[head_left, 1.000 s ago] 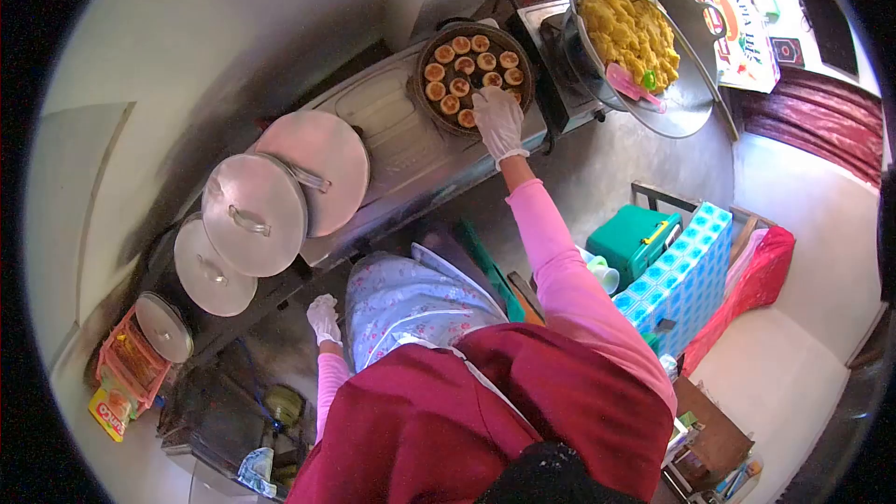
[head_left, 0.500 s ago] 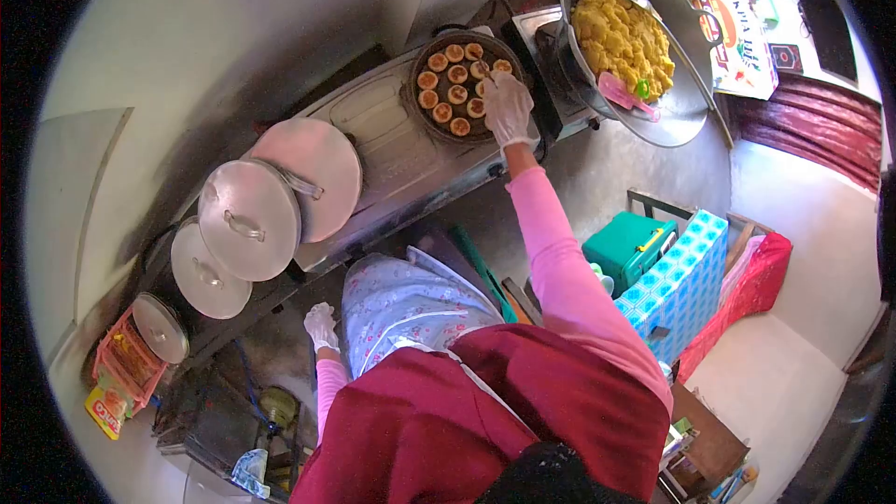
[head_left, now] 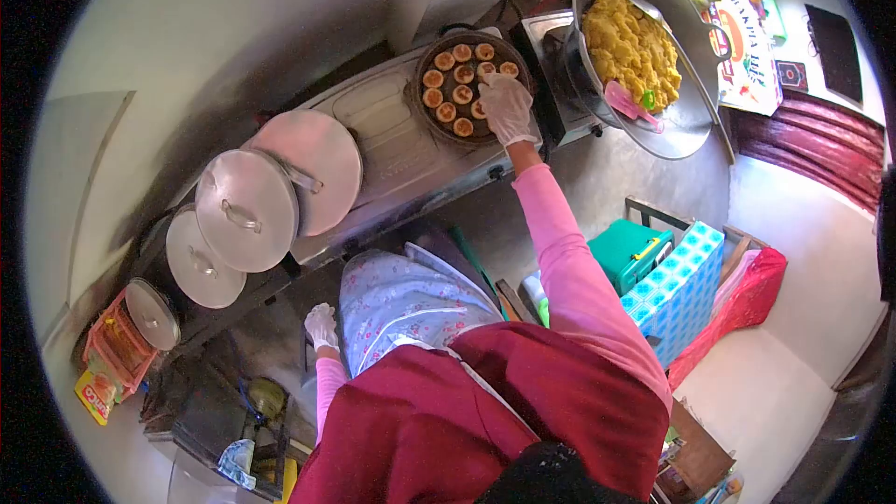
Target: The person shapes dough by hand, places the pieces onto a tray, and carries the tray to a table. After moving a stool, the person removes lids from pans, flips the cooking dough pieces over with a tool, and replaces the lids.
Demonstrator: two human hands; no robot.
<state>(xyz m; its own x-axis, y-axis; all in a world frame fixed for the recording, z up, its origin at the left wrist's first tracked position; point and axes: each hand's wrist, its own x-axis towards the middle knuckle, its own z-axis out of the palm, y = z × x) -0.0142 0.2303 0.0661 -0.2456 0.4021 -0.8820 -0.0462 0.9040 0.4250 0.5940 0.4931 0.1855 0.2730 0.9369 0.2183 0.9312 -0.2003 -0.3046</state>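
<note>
My right hand (head_left: 508, 110), in a clear plastic glove, reaches into the right side of a dark round pan (head_left: 425, 114). Its bent fingertips close down over one small round pastry, which they mostly hide. Several more browned pastries (head_left: 463, 93) lie in the pan around the fingers, flat and spaced apart. My left hand (head_left: 320, 325), gloved too, hangs low beside the flowered apron (head_left: 401, 294). Its fingers look loosely bent and hold nothing that I can see.
Right of the pan, a large metal wok (head_left: 691, 135) holds yellow mash (head_left: 630, 51) and a pink spatula (head_left: 627, 101). Several metal lids (head_left: 247, 210) lean along the counter's left. A blue patterned box (head_left: 686, 289) and a green case (head_left: 627, 254) stand at right.
The view has shifted slightly. My right hand stays at the pan's right side, its fingertips now farther over a pastry. My left hand has hardly moved.
</note>
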